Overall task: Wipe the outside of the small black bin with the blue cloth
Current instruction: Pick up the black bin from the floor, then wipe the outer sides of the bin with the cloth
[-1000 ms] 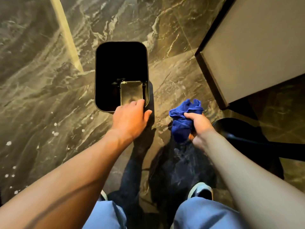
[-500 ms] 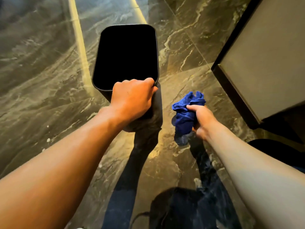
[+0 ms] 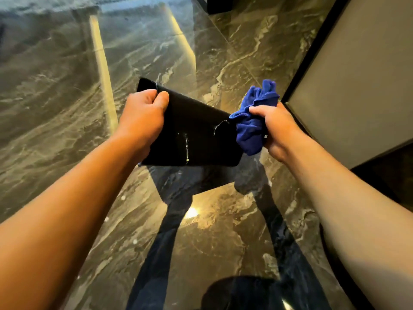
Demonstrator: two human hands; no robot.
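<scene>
The small black bin (image 3: 196, 133) is off the floor and tipped on its side, its outer wall facing me with a pale drip streak and a curved smear on it. My left hand (image 3: 143, 115) grips its rim at the left end, thumb over the edge. My right hand (image 3: 274, 128) holds the bunched blue cloth (image 3: 252, 128), which touches the bin's right end. The bin's opening is turned away and hidden.
Glossy dark marble floor (image 3: 67, 97) lies below, reflecting the bin, my arms and a bright light spot (image 3: 192, 212). A grey cabinet with a dark frame (image 3: 357, 74) stands close on the right. A dark object (image 3: 218, 4) sits at the top edge.
My left hand lifted the bin from the floor and tipped it onto its side. My right hand brought the cloth left until it met the bin's right end.
</scene>
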